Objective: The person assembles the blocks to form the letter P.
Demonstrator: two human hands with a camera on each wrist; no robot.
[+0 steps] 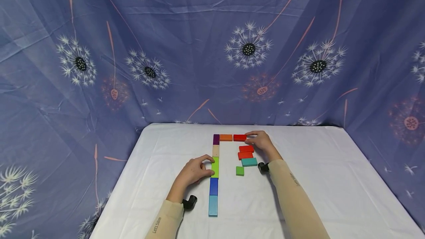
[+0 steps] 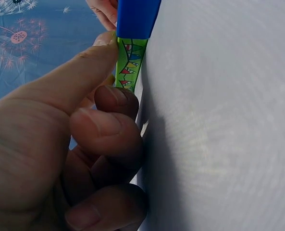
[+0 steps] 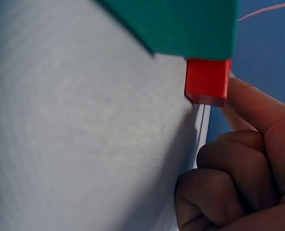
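My left hand (image 1: 193, 170) pinches a lime green block (image 1: 216, 167) from its left side. In the left wrist view, the lime block's side (image 2: 130, 57) bears printed bunting. That block lies in a column, between a beige block (image 1: 216, 151) and a blue block (image 1: 214, 186). A purple block (image 1: 216, 139) tops the column and a light blue block (image 1: 213, 205) ends it near me. My right hand (image 1: 261, 141) pinches the right end of a red block (image 1: 239, 138), in line with an orange block (image 1: 226, 138). The right wrist view does not show the fingertips' contact clearly.
Right of the column lie two red blocks (image 1: 246, 149), a teal block (image 1: 249, 162) and a small green block (image 1: 239, 171). All rest on a white cloth-covered table (image 1: 139, 172). A blue dandelion-print curtain (image 1: 199, 47) hangs behind it.
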